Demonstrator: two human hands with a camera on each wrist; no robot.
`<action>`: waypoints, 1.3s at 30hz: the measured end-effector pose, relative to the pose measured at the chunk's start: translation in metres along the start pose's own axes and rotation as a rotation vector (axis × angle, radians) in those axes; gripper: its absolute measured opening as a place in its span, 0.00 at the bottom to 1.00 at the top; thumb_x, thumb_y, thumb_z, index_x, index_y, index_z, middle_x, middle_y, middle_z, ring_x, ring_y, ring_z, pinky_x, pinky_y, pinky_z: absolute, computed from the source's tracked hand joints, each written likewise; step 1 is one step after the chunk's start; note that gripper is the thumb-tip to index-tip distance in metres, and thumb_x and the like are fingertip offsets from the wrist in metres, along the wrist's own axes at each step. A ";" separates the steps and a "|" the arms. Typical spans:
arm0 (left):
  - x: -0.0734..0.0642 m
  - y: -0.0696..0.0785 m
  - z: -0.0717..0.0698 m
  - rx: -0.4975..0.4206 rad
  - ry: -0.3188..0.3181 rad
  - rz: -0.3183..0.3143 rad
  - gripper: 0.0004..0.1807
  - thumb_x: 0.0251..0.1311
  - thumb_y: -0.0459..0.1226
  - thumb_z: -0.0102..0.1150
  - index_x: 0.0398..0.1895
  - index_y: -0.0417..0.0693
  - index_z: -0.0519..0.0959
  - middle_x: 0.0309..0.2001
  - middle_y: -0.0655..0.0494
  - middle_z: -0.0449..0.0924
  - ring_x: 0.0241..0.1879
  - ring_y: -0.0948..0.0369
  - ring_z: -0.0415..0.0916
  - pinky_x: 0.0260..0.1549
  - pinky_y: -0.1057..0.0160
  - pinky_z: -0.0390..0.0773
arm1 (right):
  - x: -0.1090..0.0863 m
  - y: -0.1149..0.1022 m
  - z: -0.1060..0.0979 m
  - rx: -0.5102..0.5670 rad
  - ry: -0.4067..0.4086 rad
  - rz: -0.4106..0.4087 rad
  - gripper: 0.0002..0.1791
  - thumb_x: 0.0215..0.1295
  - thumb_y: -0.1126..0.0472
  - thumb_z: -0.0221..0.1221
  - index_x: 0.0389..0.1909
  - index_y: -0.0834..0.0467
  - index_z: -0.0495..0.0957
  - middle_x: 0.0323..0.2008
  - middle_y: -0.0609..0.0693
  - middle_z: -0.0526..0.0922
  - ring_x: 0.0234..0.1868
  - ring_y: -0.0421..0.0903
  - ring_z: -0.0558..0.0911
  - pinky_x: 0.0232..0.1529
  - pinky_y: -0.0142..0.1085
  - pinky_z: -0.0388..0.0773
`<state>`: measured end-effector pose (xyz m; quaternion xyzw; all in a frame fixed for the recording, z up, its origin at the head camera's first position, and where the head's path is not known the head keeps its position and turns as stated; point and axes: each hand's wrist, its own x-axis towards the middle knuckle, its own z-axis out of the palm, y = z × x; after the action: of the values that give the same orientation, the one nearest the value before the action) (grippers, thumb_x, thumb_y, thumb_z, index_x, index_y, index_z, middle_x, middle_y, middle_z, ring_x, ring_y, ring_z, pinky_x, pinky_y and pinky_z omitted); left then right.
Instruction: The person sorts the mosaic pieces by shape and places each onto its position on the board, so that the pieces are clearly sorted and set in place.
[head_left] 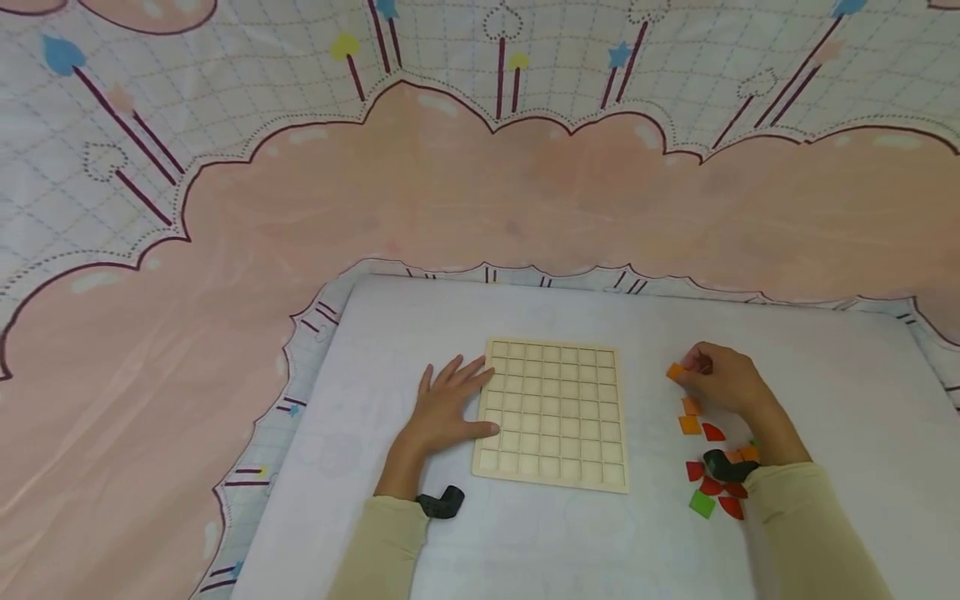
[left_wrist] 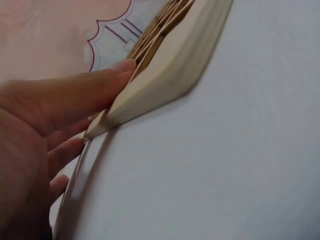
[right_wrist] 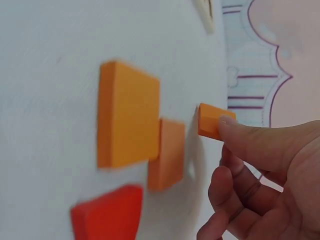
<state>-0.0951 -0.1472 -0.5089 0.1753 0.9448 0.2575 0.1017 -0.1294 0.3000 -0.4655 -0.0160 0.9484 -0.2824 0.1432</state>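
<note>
Pinching an orange tile [head_left: 674, 372] in the bent right fingers [right_wrist: 222, 185], right of the frame's centre; showing no clear long axis. Facing the wooden board [head_left: 552, 408] leftward across a strip of white worktop [head_left: 647, 392]. Touching its left edge with spread left fingers [left_wrist: 66, 154]. Leaving loose pieces [head_left: 689, 426] lying lower right.

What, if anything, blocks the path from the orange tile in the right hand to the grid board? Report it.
Nothing visible: in the head view, only white tabletop lies between the orange tile, pinched in the right hand, and the grid board. The left hand touches the board's left edge, out of that path.
</note>
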 end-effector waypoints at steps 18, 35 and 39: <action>0.007 0.010 0.010 0.081 0.037 0.022 0.49 0.54 0.67 0.62 0.79 0.61 0.63 0.81 0.68 0.52 0.83 0.51 0.40 0.71 0.28 0.28 | 0.011 -0.063 0.029 0.468 -0.067 -0.088 0.16 0.69 0.57 0.64 0.50 0.64 0.78 0.45 0.58 0.80 0.45 0.48 0.79 0.44 0.32 0.79; 0.005 0.008 0.013 0.058 0.060 0.008 0.46 0.57 0.64 0.62 0.78 0.61 0.65 0.80 0.67 0.55 0.83 0.52 0.41 0.72 0.29 0.27 | 0.037 -0.106 0.079 0.637 -0.178 -0.110 0.14 0.67 0.60 0.66 0.49 0.62 0.81 0.40 0.50 0.83 0.40 0.46 0.80 0.43 0.32 0.79; 0.004 0.008 0.013 0.065 0.052 0.002 0.46 0.57 0.65 0.61 0.78 0.62 0.64 0.81 0.68 0.53 0.83 0.53 0.40 0.72 0.30 0.27 | 0.040 -0.116 0.088 0.658 -0.185 -0.127 0.12 0.66 0.60 0.67 0.47 0.60 0.82 0.38 0.50 0.83 0.38 0.47 0.79 0.40 0.33 0.79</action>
<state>-0.0933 -0.1334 -0.5166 0.1729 0.9548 0.2314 0.0709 -0.1494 0.1512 -0.4834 -0.0535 0.7867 -0.5788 0.2081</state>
